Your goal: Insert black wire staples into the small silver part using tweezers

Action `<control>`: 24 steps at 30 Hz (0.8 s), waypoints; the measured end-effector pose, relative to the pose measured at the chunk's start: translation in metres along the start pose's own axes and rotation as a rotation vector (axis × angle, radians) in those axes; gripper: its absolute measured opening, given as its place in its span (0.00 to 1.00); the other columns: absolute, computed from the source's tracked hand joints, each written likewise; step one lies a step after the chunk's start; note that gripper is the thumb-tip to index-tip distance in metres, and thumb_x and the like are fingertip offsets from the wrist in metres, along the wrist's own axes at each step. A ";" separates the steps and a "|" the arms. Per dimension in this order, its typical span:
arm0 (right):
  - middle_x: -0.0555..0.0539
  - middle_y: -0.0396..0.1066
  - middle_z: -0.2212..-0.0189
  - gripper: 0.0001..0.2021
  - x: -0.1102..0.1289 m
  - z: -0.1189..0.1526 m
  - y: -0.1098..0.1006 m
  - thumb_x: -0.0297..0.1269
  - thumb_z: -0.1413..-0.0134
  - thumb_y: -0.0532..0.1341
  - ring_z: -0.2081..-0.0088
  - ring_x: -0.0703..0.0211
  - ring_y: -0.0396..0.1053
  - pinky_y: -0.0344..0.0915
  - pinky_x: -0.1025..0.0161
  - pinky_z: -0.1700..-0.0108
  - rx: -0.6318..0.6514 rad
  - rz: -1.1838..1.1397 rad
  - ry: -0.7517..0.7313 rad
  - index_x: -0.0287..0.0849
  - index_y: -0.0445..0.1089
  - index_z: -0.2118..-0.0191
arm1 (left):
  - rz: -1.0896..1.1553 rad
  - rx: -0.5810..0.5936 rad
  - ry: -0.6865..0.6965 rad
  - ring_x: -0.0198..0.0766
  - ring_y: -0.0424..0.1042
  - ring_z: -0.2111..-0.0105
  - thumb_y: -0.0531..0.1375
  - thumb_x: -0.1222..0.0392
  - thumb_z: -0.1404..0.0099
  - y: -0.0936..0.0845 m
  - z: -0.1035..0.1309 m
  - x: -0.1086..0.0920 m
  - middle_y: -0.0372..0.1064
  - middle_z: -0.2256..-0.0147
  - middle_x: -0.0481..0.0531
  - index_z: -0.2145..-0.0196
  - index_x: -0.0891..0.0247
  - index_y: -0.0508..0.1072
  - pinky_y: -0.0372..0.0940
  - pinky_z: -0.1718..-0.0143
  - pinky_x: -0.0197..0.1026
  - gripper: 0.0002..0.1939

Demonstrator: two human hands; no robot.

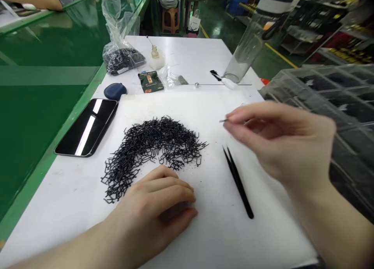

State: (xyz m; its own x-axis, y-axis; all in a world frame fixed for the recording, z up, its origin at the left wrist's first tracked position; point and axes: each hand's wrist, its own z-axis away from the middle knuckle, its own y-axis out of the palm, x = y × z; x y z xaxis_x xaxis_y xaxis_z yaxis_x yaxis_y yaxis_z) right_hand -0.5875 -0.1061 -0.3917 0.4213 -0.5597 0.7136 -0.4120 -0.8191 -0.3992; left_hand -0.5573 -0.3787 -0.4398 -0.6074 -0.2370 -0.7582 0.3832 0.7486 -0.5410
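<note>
A curved heap of small black bent wire pieces (157, 136) lies on the white work surface (210, 230). Just in front of the heap rests my left hand (160, 206), its fingers curled toward the thumb; whatever may be inside them is hidden. Raised to the right of the heap, my right hand (280, 144) pinches a small dark wire piece (223, 121) between thumb and forefinger. Only the tip of that piece sticks out. Black tweezers (239, 183) lie between the two hands, points facing away, touched by neither.
At the left lie a phone (87, 128) and a dark blue case (115, 91). Behind are a plastic bag of black pieces (122, 60), a green packet (150, 82), a small bottle (154, 52) and a clear drinking bottle (248, 46). A compartmented bin (330, 82) borders the right side.
</note>
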 end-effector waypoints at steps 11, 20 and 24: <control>0.48 0.84 0.74 0.04 -0.031 -0.049 -0.091 0.34 0.44 0.78 0.71 0.49 0.78 0.69 0.52 0.67 0.155 0.350 0.299 0.52 0.90 0.68 | -0.113 -0.003 0.091 0.37 0.80 0.61 0.65 0.72 0.21 -0.003 -0.004 0.003 0.85 0.59 0.48 0.52 0.55 0.82 0.76 0.57 0.38 0.11; 0.54 0.76 0.83 0.19 -0.014 -0.034 -0.079 0.60 0.37 0.76 0.80 0.56 0.73 0.68 0.59 0.75 0.663 0.105 0.319 0.48 0.83 0.59 | -0.164 0.007 0.086 0.42 0.82 0.60 0.65 0.71 0.25 -0.002 -0.008 -0.004 0.86 0.59 0.52 0.53 0.56 0.82 0.77 0.56 0.44 0.11; 0.54 0.80 0.72 0.17 -0.011 -0.018 -0.042 0.49 0.34 0.78 0.72 0.58 0.76 0.74 0.61 0.68 0.918 0.118 0.331 0.44 0.79 0.50 | -0.191 0.012 0.067 0.44 0.81 0.61 0.63 0.70 0.28 0.000 -0.007 -0.002 0.86 0.60 0.53 0.56 0.58 0.82 0.77 0.57 0.46 0.10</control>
State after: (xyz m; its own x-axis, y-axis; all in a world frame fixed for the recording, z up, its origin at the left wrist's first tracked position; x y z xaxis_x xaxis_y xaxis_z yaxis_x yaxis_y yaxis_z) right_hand -0.5895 -0.0633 -0.3731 0.1125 -0.6951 0.7100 0.4100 -0.6184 -0.6704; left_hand -0.5606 -0.3739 -0.4358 -0.7146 -0.3323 -0.6156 0.2644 0.6864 -0.6775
